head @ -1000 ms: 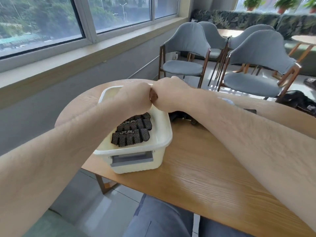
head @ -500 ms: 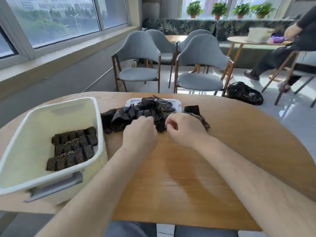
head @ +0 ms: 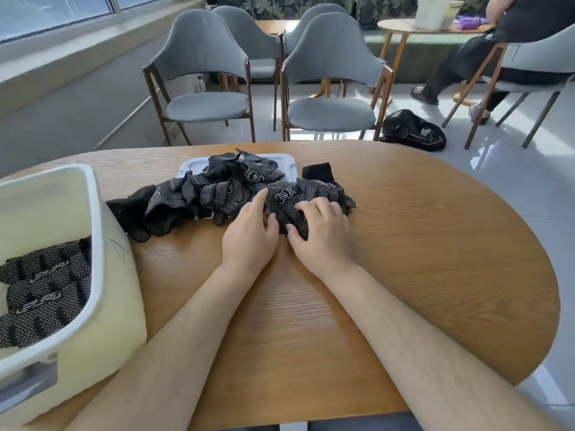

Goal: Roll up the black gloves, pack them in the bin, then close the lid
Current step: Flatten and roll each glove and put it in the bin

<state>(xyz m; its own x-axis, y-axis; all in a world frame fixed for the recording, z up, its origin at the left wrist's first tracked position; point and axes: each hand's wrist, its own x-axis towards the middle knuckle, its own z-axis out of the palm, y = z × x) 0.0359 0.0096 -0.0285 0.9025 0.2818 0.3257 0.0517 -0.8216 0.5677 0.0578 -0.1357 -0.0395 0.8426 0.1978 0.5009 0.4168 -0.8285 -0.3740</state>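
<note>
Nearest, at the left edge of the oval light-wood table (head: 404, 275), stands the cream plastic bin (head: 96, 244), open, with rolled black gloves (head: 40, 287) lying side by side in it. Mid-table, the two hands sit close together on one black white-dotted glove (head: 287, 203). The left hand (head: 250, 234) pinches the glove's left edge between a stretched forefinger and thumb; the right hand (head: 320, 234) has its fingers curled over the glove's near end. Just beyond and to the left sprawls the loose heap of black dotted gloves (head: 199, 194) (one trailing against the bin's wall), and it half covers a flat white plastic lid (head: 193, 166) at the far side. Past the table: grey upholstered wooden-legged chairs (head: 202, 73), and a black bag (head: 410, 130) on the floor.
</note>
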